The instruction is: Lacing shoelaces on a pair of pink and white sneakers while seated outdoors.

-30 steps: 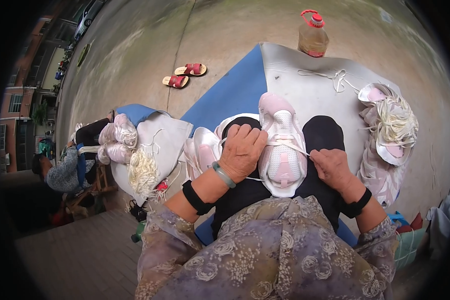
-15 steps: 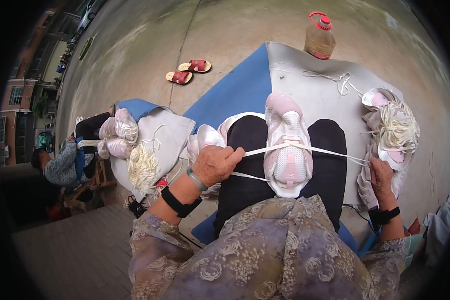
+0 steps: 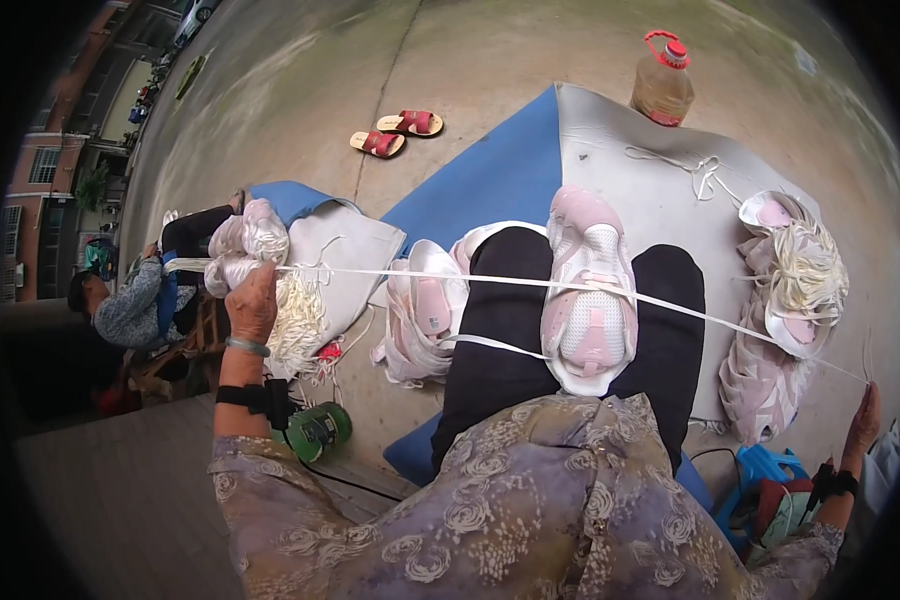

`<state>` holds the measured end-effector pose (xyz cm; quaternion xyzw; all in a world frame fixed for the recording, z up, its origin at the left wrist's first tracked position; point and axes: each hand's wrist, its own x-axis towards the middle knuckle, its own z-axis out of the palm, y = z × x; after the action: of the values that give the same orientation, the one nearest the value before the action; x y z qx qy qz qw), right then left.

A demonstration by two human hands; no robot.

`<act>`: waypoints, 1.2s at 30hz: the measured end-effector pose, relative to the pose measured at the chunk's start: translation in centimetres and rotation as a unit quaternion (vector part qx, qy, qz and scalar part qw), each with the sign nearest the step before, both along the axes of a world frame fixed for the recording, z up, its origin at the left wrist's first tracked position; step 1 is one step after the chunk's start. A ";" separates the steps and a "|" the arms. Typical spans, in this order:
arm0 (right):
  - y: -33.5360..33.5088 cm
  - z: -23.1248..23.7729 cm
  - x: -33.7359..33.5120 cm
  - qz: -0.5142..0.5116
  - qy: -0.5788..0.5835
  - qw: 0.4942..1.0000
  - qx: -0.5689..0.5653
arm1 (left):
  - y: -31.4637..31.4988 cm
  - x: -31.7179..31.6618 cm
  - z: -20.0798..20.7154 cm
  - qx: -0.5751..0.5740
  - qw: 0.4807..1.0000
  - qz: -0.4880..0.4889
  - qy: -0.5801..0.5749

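Observation:
A pink and white sneaker upper (image 3: 592, 270) lies lengthwise between my thighs, its toe pointing away from me. A white shoelace (image 3: 490, 281) crosses it near the lowest eyelets and is drawn taut to both sides. My left hand (image 3: 253, 303), far out to the left with a bangle at its wrist, is closed on one end of the lace. Out at the far right, my right hand (image 3: 864, 415) is closed on the other end. A second stretch of lace loops loosely over my left thigh to the shoe.
More pink and white shoe uppers (image 3: 410, 345) lie left of my thigh, others (image 3: 760, 385) at right with a lace bundle (image 3: 808, 262). Red slippers (image 3: 410, 123), a red-capped jug (image 3: 663, 85) and a green container (image 3: 318, 432) stand around. Another person (image 3: 135, 300) sits at far left.
Both hands have moved far apart, outward to left and right, pulling the lace into a long straight line across the shoe. The green container at left has come into view.

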<state>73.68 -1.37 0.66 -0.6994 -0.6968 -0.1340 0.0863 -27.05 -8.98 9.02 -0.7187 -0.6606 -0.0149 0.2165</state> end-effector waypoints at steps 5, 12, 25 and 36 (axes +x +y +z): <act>1.8 -0.8 0.7 -0.073 0.055 0.995 0.041 | -0.5 -4.6 0.4 0.044 0.994 0.099 0.023; 2.0 -0.8 -30.6 -0.178 0.706 0.569 -0.382 | 2.9 9.2 -3.6 -0.285 0.601 0.348 -0.661; 4.3 -2.8 -47.6 -0.052 0.755 0.469 -0.455 | 9.4 29.1 -7.0 -0.415 0.461 0.209 -0.756; 5.0 -3.8 -48.9 0.016 0.806 0.497 -0.320 | 11.2 29.4 -6.9 -0.282 0.505 0.126 -0.806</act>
<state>24.80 3.64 -3.11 -0.4724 -0.3307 0.7218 0.3828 2.35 2.25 2.08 -0.3287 -0.6034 -0.3732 -0.6234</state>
